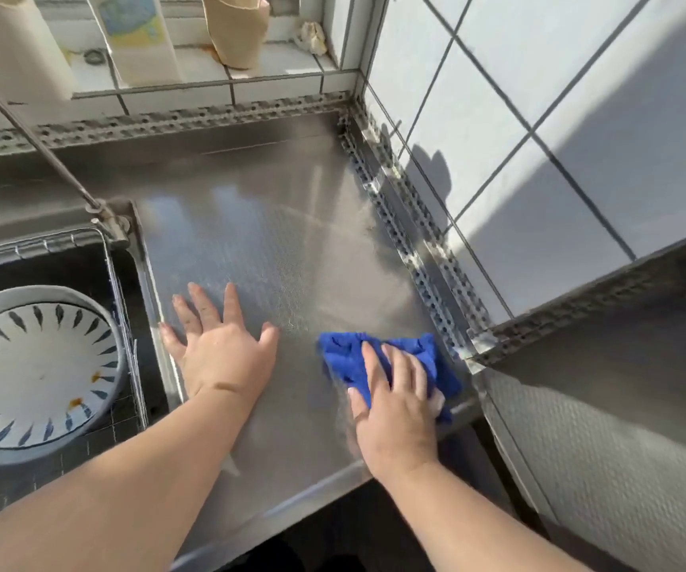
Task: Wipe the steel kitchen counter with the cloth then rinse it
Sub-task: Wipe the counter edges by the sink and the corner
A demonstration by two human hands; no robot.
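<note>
The steel counter (275, 241) fills the middle of the view, patterned and shiny. A bunched blue cloth (345, 355) lies on its near right part. My right hand (395, 410) presses flat on top of the cloth, fingers spread over it, close to the counter's right edge. My left hand (219, 344) rests palm down on the bare steel to the left of the cloth, fingers apart, holding nothing, beside the sink's edge.
The sink (127, 291) lies at the left and holds a white bowl (36, 365) with blue dashes and small stains. A thin faucet pipe (44, 150) crosses above it. Tiled walls (539, 117) close the right; cartons and a paper bag (238, 26) stand on the back ledge.
</note>
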